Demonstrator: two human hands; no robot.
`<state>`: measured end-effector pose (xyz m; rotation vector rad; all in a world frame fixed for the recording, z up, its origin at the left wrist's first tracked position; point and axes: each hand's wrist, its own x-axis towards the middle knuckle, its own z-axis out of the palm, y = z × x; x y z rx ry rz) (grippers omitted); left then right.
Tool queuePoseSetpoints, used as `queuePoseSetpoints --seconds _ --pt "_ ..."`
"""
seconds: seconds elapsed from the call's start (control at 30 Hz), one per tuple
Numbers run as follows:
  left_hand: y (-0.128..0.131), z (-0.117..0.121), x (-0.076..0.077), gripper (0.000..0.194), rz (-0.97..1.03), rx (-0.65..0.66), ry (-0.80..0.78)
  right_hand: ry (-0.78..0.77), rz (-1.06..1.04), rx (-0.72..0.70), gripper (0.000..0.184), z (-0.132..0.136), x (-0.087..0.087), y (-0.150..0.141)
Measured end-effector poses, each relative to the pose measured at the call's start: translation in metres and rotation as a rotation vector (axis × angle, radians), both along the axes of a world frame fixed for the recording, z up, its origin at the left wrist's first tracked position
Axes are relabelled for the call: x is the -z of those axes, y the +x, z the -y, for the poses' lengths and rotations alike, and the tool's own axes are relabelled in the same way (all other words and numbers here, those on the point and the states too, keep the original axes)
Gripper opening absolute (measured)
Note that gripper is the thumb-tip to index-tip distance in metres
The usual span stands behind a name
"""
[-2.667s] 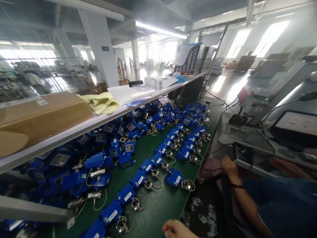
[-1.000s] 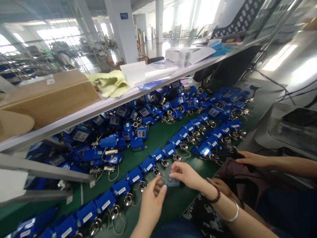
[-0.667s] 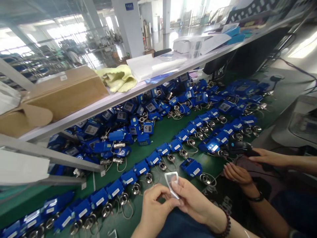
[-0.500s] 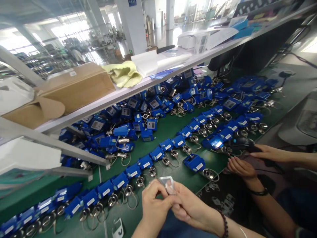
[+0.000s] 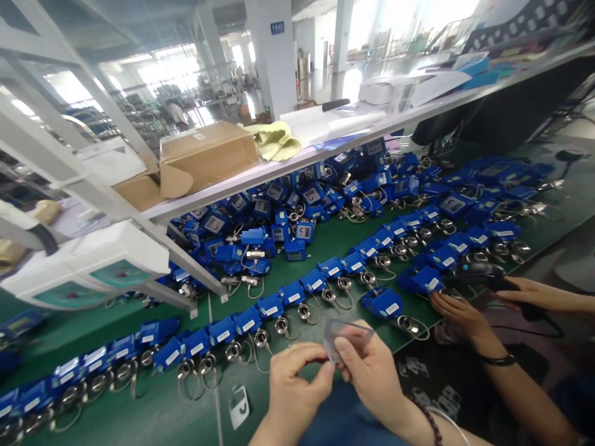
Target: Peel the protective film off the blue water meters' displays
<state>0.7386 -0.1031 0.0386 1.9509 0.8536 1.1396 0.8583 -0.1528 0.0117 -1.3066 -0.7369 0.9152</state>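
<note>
Both of your hands meet at the near edge of the green table: your left hand and right hand pinch a small clear plastic piece between their fingertips, held just above the table's edge. Beyond it, a long row of blue modules with metal rings runs from near left to far right, with a heap of the same modules under the white shelf. At right, a co-worker's hand rests beside one blue module.

Blue sign on pillar (characters too small), white labels on blue units, none legible
</note>
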Motion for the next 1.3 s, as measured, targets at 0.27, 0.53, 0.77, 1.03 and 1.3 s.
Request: queuePoseSetpoints --seconds 0.27,0.53,0.77,1.03,1.3 --pt "-0.016 0.006 0.006 0.015 0.044 0.01 -0.3 0.1 0.246 0.012 0.025 0.006 0.011 -0.006" --pt "-0.026 0.008 0.002 0.016 -0.018 -0.111 -0.009 0.066 0.224 -0.332 0.032 0.002 -0.007 -0.017" --pt "-0.036 0.01 0.0 0.017 -0.02 -0.061 0.088 -0.081 -0.128 -0.244 0.042 -0.002 -0.005 -0.027" --pt "-0.043 0.014 0.012 0.019 0.014 -0.007 0.225 -0.159 -0.609 -0.164 0.038 -0.011 -0.003 -0.03" --pt "-0.025 0.016 0.044 0.017 -0.115 0.313 -0.147 -0.097 -0.077 0.325 0.036 -0.02 0.036 0.031"
